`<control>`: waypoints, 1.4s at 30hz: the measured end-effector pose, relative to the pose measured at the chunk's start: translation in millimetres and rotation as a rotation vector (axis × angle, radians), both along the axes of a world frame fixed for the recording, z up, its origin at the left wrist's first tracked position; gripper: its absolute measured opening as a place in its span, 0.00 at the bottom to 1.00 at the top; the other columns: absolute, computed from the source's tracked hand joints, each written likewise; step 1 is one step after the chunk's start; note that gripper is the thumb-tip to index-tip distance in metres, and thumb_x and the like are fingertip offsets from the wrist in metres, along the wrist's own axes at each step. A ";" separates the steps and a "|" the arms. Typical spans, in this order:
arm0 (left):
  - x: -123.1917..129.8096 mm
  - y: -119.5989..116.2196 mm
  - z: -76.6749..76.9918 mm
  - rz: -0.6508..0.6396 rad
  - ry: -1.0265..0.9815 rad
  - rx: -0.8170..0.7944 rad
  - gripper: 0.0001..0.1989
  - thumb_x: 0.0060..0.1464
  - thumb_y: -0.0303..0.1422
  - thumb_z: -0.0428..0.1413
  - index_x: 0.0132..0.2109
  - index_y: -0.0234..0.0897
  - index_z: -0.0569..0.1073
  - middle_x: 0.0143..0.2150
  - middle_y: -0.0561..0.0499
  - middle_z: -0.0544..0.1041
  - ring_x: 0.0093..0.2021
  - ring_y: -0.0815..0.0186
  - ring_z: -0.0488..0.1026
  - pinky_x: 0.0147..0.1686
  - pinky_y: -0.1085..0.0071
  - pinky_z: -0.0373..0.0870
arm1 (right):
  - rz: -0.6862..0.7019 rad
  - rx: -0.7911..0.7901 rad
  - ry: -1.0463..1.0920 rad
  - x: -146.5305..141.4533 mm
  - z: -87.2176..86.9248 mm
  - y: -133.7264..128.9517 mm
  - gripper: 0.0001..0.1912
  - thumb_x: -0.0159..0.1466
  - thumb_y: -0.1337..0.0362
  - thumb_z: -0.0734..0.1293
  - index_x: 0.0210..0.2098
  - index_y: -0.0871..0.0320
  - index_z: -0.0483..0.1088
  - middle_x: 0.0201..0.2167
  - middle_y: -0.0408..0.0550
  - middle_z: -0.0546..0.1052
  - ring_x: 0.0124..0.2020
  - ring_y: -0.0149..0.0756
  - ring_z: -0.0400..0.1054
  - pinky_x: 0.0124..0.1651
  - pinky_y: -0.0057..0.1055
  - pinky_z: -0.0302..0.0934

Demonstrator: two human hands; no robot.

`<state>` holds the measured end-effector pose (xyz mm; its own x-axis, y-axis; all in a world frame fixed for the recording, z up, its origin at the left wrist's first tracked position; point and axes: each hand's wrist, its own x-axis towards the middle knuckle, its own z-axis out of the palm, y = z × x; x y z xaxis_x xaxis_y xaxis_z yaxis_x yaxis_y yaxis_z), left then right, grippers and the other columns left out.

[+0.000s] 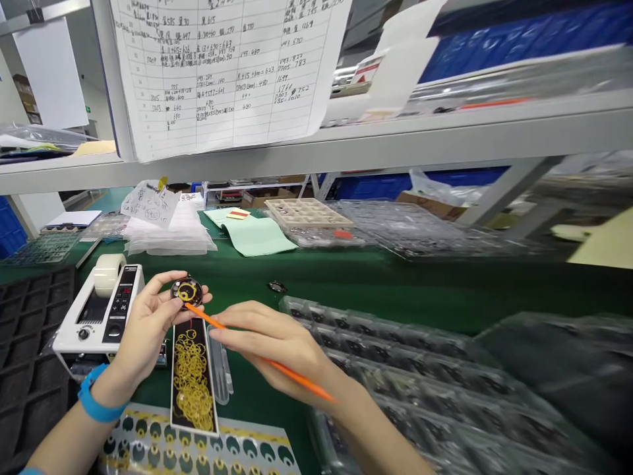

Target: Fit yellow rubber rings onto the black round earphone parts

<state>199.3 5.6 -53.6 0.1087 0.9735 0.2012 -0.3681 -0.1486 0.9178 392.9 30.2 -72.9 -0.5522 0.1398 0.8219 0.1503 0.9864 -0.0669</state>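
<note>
My left hand [153,313], with a blue band at the wrist, grips a small round black part [196,294] with a yellow ring [186,288] on its face. Between the fingers of my right hand [277,340] is a thin orange stick [297,376], its tip against the face of the round part. Just below both hands lies a narrow white-edged box [217,427] full of loose yellow rings [192,376]. A clear plastic lid [225,379] rests along its right side. Another small black round part [277,286] sits alone on the green mat.
A tape dispenser [106,310] stands left, beside a black tray [30,356]. Clear compartment trays [395,369] of dark parts fill the right. A sticker sheet [237,455] lies in front. Behind are a beige divided tray [309,214] and a shelf edge [395,135] with handwritten sheets [237,79].
</note>
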 end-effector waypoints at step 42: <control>10.1 9.3 -14.6 0.109 0.118 -0.014 0.16 0.48 0.30 0.65 0.45 0.33 0.74 0.36 0.46 0.82 0.37 0.61 0.81 0.34 0.74 0.79 | -0.246 -0.092 0.391 -3.4 6.9 -13.4 0.14 0.65 0.76 0.62 0.45 0.54 0.73 0.36 0.50 0.79 0.35 0.37 0.74 0.36 0.33 0.71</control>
<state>209.4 15.0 -68.1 0.0243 0.9835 0.1795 -0.2398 -0.1686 0.9561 389.5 16.8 -66.0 -0.1447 0.3097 0.9398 0.3249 0.9119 -0.2505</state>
